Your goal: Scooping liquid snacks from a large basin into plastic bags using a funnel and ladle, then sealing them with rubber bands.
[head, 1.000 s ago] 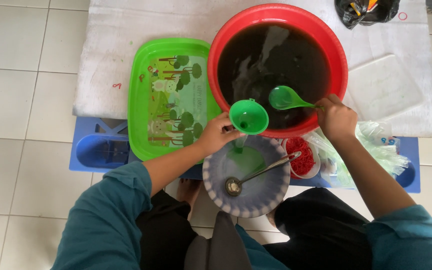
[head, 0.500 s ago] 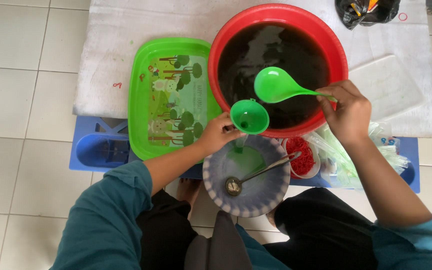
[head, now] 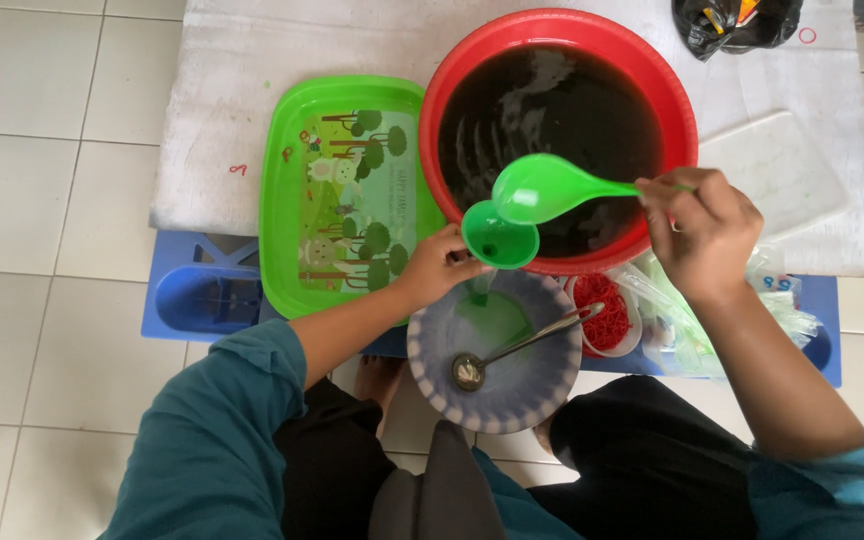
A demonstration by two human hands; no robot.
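My left hand (head: 437,266) grips a green funnel (head: 497,240) held upright over a grey bowl (head: 522,385). My right hand (head: 702,230) holds the handle of a green ladle (head: 542,187), whose scoop is tilted right above the funnel's mouth. Behind them stands a big red basin (head: 672,100) full of dark brown liquid. A metal spoon (head: 512,350) lies in the grey bowl. What hangs under the funnel's spout is hard to make out.
A green picture tray (head: 292,200) lies left of the basin on a white board (head: 252,60). Red rubber bands in a small cup (head: 607,315), clear plastic bags (head: 752,310), a blue stool (head: 192,300) and a black bag (head: 732,20) surround the work spot.
My right hand lifted the ladle out of the dark liquid and swung it left, over the funnel. The left hand and funnel stayed put.
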